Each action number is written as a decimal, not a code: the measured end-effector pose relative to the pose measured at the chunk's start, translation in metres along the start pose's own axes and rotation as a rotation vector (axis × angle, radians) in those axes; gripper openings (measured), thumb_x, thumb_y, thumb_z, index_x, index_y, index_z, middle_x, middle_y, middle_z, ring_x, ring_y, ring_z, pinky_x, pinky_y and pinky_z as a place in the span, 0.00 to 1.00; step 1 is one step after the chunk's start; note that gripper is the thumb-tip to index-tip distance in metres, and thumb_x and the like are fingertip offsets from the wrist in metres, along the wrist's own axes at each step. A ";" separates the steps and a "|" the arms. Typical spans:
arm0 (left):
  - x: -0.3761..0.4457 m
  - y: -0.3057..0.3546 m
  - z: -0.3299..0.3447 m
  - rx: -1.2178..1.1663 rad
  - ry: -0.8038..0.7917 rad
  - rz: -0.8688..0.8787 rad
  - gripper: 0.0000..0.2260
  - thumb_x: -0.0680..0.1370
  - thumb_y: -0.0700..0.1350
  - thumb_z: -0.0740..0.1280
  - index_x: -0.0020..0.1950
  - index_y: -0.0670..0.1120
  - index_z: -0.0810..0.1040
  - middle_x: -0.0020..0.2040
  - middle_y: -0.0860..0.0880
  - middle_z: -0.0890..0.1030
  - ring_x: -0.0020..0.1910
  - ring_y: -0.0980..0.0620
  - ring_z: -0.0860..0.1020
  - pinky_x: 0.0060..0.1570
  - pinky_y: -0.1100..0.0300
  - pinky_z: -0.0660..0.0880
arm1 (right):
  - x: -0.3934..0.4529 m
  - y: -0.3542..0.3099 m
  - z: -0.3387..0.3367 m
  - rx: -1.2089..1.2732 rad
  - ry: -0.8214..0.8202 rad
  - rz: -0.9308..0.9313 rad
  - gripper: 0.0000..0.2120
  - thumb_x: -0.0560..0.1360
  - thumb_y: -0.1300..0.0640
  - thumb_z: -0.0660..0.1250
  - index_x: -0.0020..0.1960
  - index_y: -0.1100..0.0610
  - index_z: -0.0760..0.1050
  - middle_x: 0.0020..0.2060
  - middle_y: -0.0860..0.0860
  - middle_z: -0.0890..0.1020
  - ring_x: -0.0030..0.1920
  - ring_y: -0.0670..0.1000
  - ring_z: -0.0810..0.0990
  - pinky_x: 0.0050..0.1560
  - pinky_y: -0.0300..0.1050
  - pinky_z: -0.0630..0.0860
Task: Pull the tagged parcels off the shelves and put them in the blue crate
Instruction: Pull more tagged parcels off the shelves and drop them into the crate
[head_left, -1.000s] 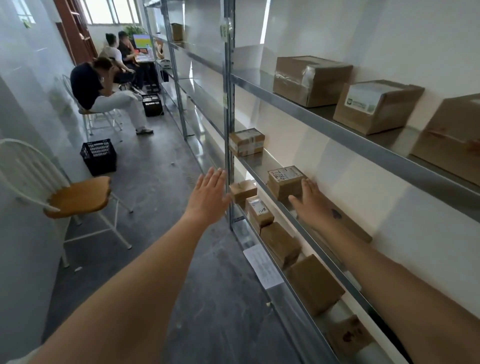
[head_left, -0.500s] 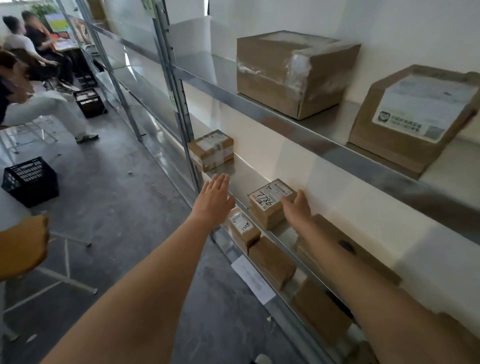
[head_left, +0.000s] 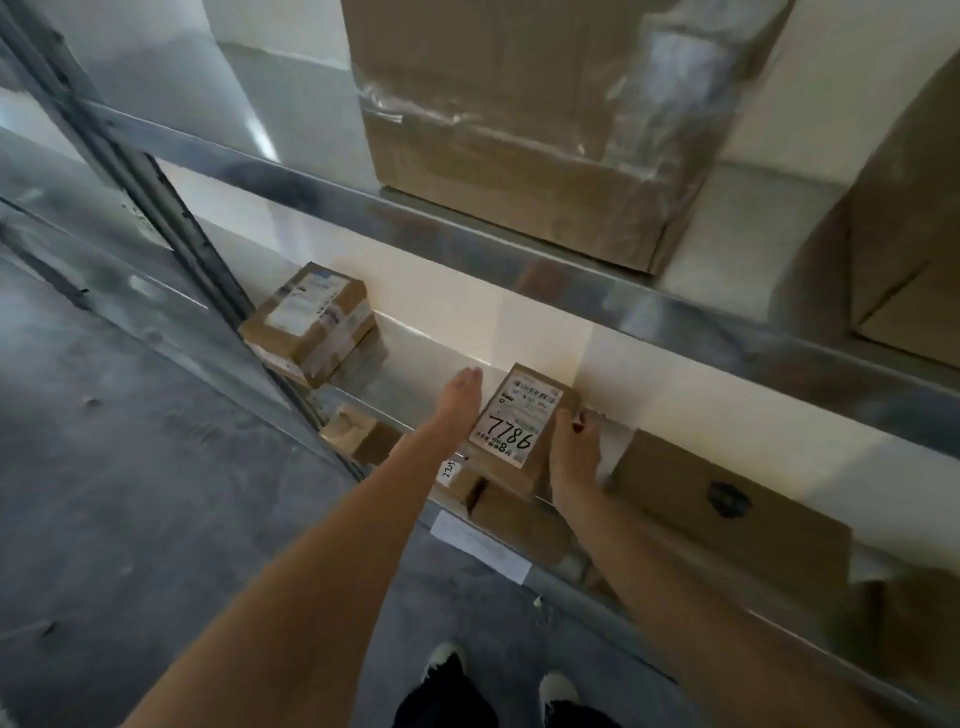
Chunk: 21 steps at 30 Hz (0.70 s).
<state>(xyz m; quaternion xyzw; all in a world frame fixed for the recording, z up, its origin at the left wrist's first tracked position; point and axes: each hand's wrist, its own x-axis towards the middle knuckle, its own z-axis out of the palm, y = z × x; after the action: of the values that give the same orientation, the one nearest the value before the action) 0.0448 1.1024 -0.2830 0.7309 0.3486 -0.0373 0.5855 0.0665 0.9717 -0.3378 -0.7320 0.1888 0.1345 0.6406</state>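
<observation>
Your hands flank the labelled parcel (head_left: 519, 423) on the middle shelf (head_left: 415, 379): your right hand (head_left: 574, 454) presses against its right side, your left hand (head_left: 460, 397) lies flat along its left side, fingers straight. Whether the left palm actually touches the cardboard you cannot tell. The white label reads "7786"; its smaller print is too blurred to read. A long flat box (head_left: 727, 499) sits just right of your right hand. Lower parcels (head_left: 514, 514) are partly hidden behind your forearms, and the taped carton (head_left: 519, 119) above is cut off at the top edge.
</observation>
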 end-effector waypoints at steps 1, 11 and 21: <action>0.006 -0.002 0.000 -0.049 -0.030 -0.043 0.12 0.84 0.48 0.51 0.61 0.46 0.70 0.50 0.47 0.76 0.54 0.44 0.75 0.52 0.54 0.73 | -0.002 0.001 0.004 0.024 0.055 0.002 0.11 0.80 0.51 0.58 0.59 0.52 0.73 0.52 0.53 0.82 0.48 0.53 0.82 0.47 0.49 0.82; 0.031 -0.035 -0.013 -0.191 -0.316 -0.104 0.15 0.82 0.50 0.57 0.52 0.45 0.80 0.49 0.41 0.83 0.45 0.43 0.82 0.43 0.53 0.81 | -0.019 0.008 0.023 0.139 0.200 -0.047 0.11 0.82 0.58 0.57 0.61 0.52 0.75 0.52 0.51 0.82 0.46 0.48 0.82 0.43 0.42 0.81; 0.017 -0.056 -0.030 -0.280 -0.372 0.166 0.16 0.84 0.47 0.55 0.68 0.45 0.74 0.54 0.48 0.82 0.51 0.53 0.82 0.42 0.63 0.80 | -0.037 0.015 0.027 0.010 0.259 -0.286 0.11 0.83 0.53 0.57 0.62 0.52 0.74 0.47 0.44 0.82 0.48 0.46 0.83 0.45 0.40 0.81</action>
<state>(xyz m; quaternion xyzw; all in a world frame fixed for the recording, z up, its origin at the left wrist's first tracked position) 0.0167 1.1405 -0.3279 0.6493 0.1754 -0.0742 0.7363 0.0276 1.0010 -0.3386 -0.7595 0.1645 -0.0542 0.6270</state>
